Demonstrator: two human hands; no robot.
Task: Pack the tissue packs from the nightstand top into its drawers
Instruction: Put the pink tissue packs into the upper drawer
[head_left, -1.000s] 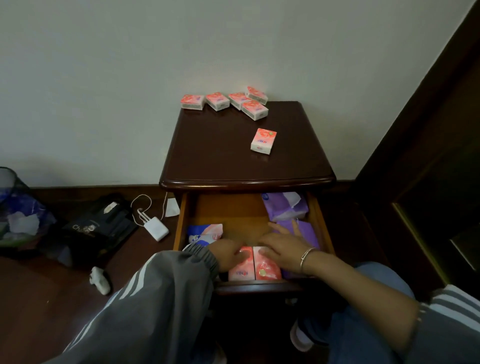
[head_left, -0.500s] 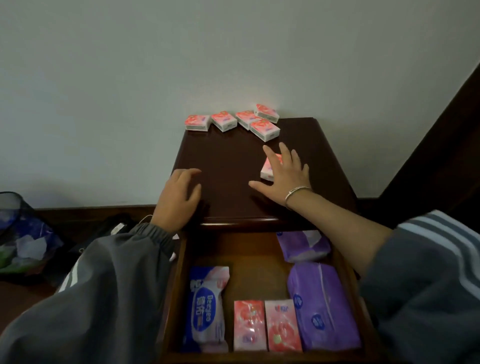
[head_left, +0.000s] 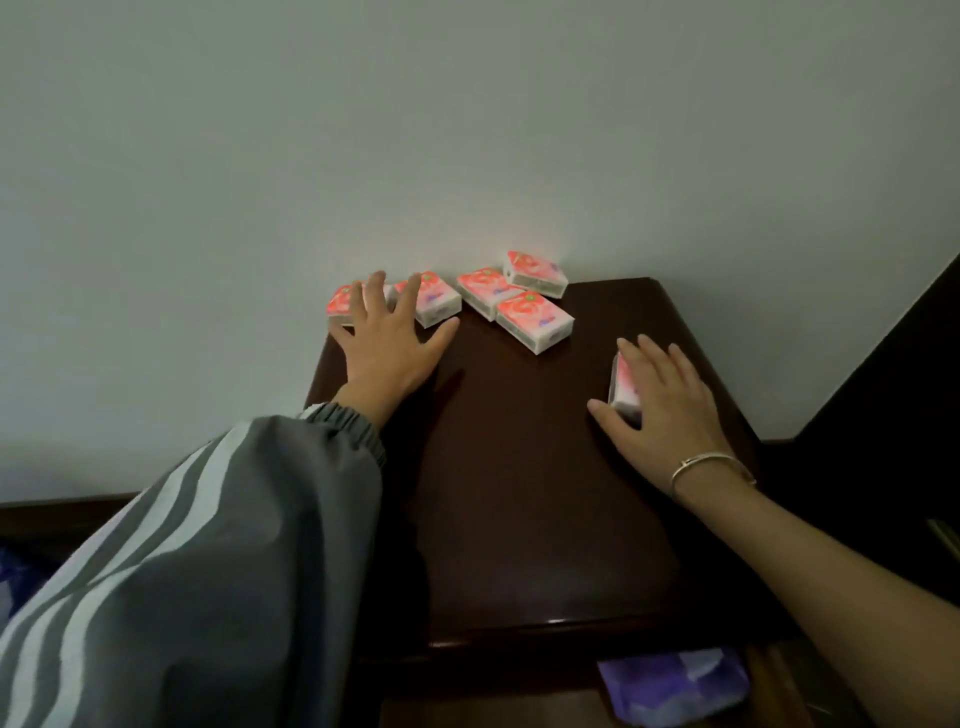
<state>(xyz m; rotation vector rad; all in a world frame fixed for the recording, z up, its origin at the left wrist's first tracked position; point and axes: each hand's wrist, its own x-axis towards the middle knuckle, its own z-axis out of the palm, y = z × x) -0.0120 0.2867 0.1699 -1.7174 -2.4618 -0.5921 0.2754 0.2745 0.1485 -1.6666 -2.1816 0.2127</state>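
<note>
While my arms reach over the nightstand, I count six tissue packs on its dark wooden top. Five of them cluster in the upper middle of the frame, close against the wall, some touching each other. The sixth pack lies apart at centre right. Each is a small white block with a pink-red printed face.

My left hand, one of two in view, is spread wide with straight fingers, whose tips overlap the two leftmost packs; I cannot tell whether they touch. My right hand lies over the sixth pack, fingers nearly straight across it and thumb beside its near corner.

One bracelet circles my right wrist and one grey striped sleeve covers my left arm. One purple pack shows in the drawer at the bottom edge.
</note>
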